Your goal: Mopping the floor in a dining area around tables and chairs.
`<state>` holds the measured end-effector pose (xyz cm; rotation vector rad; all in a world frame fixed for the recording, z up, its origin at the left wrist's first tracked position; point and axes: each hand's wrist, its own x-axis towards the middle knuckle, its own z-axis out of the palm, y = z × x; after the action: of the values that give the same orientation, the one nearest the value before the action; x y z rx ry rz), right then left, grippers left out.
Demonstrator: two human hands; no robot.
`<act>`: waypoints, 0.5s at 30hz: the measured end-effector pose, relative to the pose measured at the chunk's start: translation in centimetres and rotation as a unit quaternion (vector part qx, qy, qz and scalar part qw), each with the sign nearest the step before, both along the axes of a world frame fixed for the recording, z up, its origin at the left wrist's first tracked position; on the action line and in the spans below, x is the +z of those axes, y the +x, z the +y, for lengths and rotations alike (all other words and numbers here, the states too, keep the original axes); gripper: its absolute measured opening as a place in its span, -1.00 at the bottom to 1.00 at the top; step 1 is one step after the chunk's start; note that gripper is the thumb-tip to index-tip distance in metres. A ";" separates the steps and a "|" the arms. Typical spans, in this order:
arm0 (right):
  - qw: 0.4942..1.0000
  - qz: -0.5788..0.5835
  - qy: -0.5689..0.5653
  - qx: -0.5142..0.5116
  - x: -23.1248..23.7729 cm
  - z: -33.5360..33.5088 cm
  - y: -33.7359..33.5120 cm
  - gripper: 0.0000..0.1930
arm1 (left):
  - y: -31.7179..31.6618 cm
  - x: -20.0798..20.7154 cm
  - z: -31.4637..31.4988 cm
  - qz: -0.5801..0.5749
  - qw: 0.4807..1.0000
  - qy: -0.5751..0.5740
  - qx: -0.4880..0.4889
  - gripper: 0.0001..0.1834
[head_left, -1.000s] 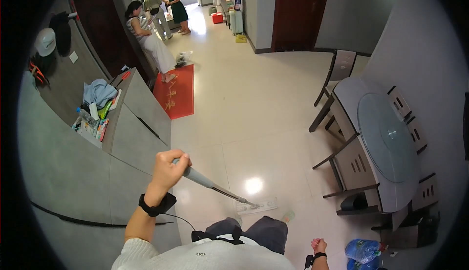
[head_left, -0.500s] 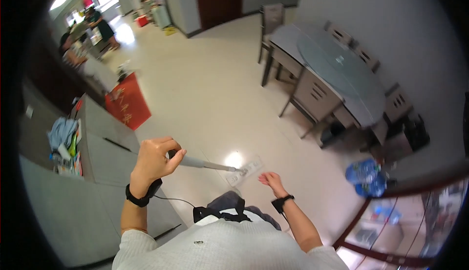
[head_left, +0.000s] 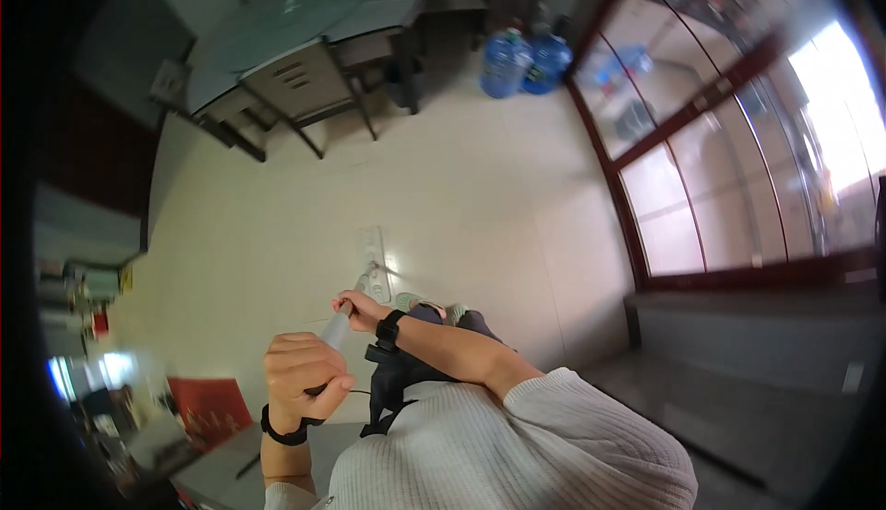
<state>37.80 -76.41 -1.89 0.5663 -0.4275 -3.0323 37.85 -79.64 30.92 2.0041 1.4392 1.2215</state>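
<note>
On the mop handle (head_left: 336, 328), both hands' grip closes.

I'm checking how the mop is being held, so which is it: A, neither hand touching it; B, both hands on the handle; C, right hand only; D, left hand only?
B: the left hand wraps the upper mop handle and the right hand grips it lower down, toward the flat mop head.

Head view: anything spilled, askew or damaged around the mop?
Nothing stands out. Both hands, left hand and right hand, hold the mop handle; its flat mop head lies on the pale floor, which shows no spill. Two blue water jugs stand upright by the glass wall.
</note>
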 end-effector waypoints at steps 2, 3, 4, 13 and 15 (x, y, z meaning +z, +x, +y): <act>0.996 -0.006 0.038 -0.086 1.4 1.5 0.2 -0.88 | 0.2 1.8 1.2 0.060 0.997 0.037 -0.015 -0.87; 0.992 -0.042 0.069 -0.096 2.2 2.0 1.2 -0.92 | 0.7 2.3 1.4 0.053 0.996 0.043 -0.049 -0.87; 0.989 -0.070 0.095 -0.087 4.3 1.9 1.3 -0.96 | 0.8 3.6 0.9 0.039 0.996 0.067 -0.041 -0.82; 0.900 -0.359 0.137 -0.208 4.2 0.7 1.9 -0.87 | -4.1 -1.1 -7.8 -0.009 0.993 0.117 0.012 -0.65; 0.883 -0.403 0.160 -0.177 1.5 -1.1 -1.0 -0.88 | -7.4 -4.1 -10.9 -0.024 0.995 0.076 0.061 -0.68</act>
<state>36.76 -77.51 -0.37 1.9922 -0.0108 -3.0425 30.41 -90.58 26.85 1.9951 1.5045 1.4605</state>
